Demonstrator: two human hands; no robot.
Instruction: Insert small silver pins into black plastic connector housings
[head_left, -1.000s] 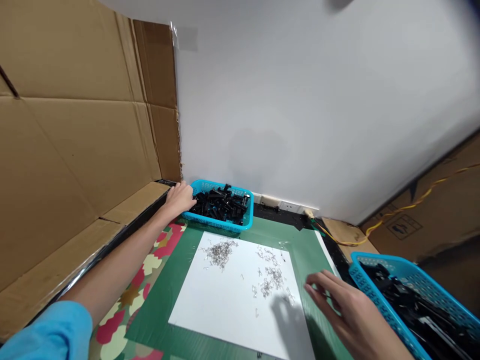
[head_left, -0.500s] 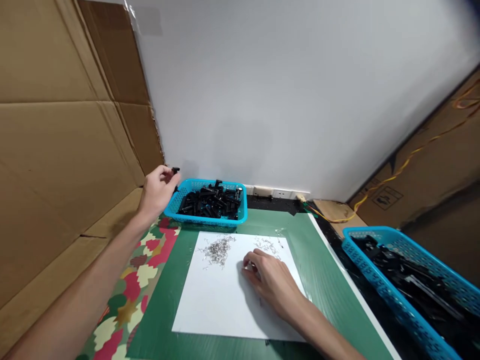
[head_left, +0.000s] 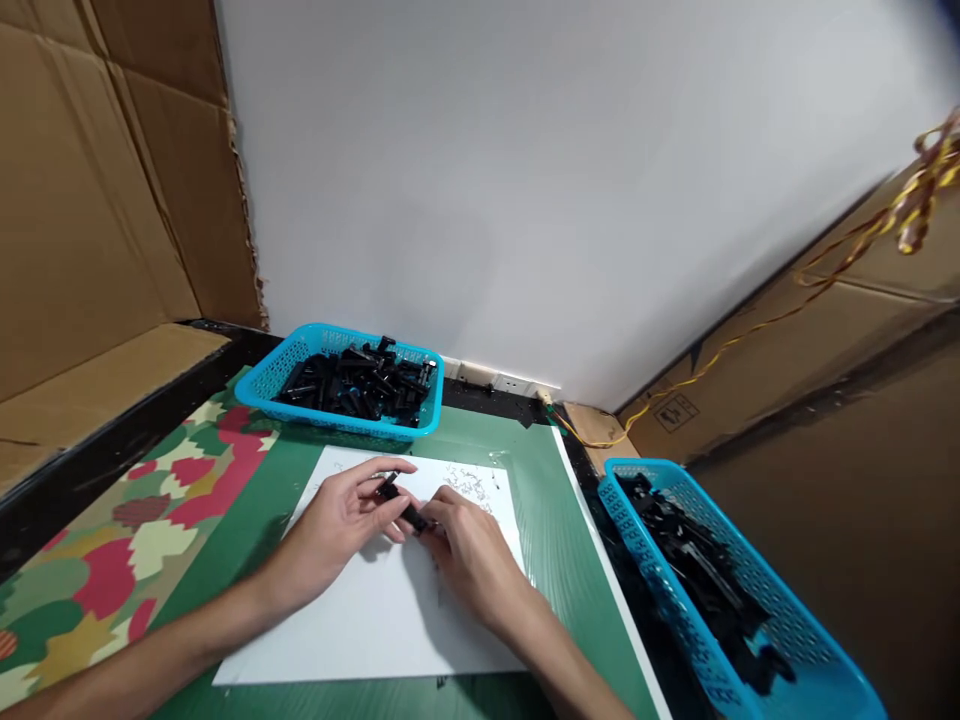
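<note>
My left hand [head_left: 326, 525] holds a small black plastic part [head_left: 412, 516] between thumb and fingers, tilted above the white sheet [head_left: 352, 625]. My right hand [head_left: 480, 560] is closed in a pinch against the part's lower right end; what its fingertips hold is hidden. Small silvery metal pieces [head_left: 466, 484] lie scattered on the sheet just behind the right hand. The denser pile of them on the sheet's left side is covered by my left hand.
Behind the sheet stands a blue basket [head_left: 337, 432] full of black plastic parts. Another blue basket [head_left: 806, 625] with black pieces is on the right. A cardboard panel [head_left: 67, 200] rises at left. Wall sockets [head_left: 511, 383] and a yellow-brown cable [head_left: 720, 355] run along the back.
My left hand has come from the rear basket's left edge to the middle of the sheet, bringing a black part against the right fingertips. The view has turned slightly right.
</note>
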